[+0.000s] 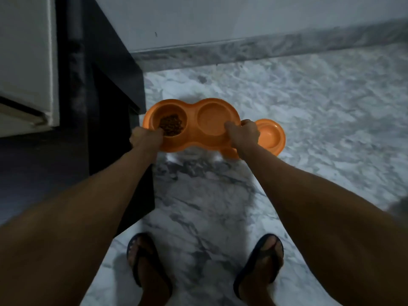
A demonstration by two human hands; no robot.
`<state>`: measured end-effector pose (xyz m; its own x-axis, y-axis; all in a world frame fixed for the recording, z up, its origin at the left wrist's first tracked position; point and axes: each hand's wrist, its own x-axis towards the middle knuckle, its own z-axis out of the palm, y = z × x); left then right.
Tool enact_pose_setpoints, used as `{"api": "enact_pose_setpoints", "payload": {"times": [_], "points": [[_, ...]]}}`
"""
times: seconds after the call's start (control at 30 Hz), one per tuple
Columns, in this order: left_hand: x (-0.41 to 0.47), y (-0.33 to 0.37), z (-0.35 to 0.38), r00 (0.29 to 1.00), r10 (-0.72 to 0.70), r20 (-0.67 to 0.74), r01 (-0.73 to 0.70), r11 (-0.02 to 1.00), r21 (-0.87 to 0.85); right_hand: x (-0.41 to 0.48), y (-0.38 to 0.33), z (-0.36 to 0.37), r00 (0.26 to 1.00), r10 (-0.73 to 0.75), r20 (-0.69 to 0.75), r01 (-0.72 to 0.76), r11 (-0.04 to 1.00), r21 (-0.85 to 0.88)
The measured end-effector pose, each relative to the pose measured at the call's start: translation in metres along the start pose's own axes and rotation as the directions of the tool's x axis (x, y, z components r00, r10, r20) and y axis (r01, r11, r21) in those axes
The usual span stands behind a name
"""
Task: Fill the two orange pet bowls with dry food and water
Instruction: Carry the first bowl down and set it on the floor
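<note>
An orange double pet bowl (pixel 192 113) is held above the marble floor by both hands. My left hand (pixel 145 138) grips its near left rim. My right hand (pixel 244 133) grips its near right rim. The left cup holds brown dry food (pixel 171 125). The right cup (pixel 215 120) looks filled with clear water, though the blur makes this hard to tell. A second orange pet bowl (pixel 272 134) lies on the floor behind my right hand, partly hidden by it.
A dark cabinet (pixel 106 102) stands at the left, close to the held bowl. A white appliance door (pixel 26 62) is at the far left. A white wall with a grey marble skirting (pixel 265 47) runs behind. My sandalled feet (pixel 205 268) stand on the marble floor (pixel 320 107).
</note>
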<state>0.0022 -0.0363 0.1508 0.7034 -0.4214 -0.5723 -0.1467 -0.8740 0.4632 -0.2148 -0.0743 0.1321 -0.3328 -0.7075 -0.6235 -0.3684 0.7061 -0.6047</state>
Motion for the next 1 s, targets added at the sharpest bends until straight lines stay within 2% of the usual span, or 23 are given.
{"api": "enact_pose_setpoints", "payload": {"times": [0.3, 0.47, 0.6, 0.77, 1.0], "points": [[0.078, -0.066, 0.071, 0.997, -0.071, -0.011, 0.071, 0.997, 0.006, 0.073, 0.076, 0.081, 0.999, 0.001, 0.051, 0.006, 0.992, -0.127], [0.096, -0.087, 0.084, 0.997, -0.081, -0.006, 0.081, 0.997, 0.015, 0.084, 0.087, 0.102, 0.999, -0.052, 0.003, 0.052, 0.992, -0.118], [0.097, -0.094, 0.089, 0.994, -0.11, -0.011, 0.11, 0.994, 0.012, 0.088, 0.088, 0.108, 0.997, -0.075, -0.032, 0.07, 0.988, -0.136], [0.089, -0.088, 0.094, 0.99, -0.128, 0.054, 0.129, 0.991, -0.024, 0.093, 0.097, 0.097, 0.999, -0.035, -0.032, 0.03, 0.992, -0.125], [0.09, -0.085, 0.126, 0.993, -0.082, 0.09, 0.085, 0.996, -0.032, 0.102, 0.112, 0.079, 0.998, -0.029, -0.046, 0.023, 0.992, -0.124]]}}
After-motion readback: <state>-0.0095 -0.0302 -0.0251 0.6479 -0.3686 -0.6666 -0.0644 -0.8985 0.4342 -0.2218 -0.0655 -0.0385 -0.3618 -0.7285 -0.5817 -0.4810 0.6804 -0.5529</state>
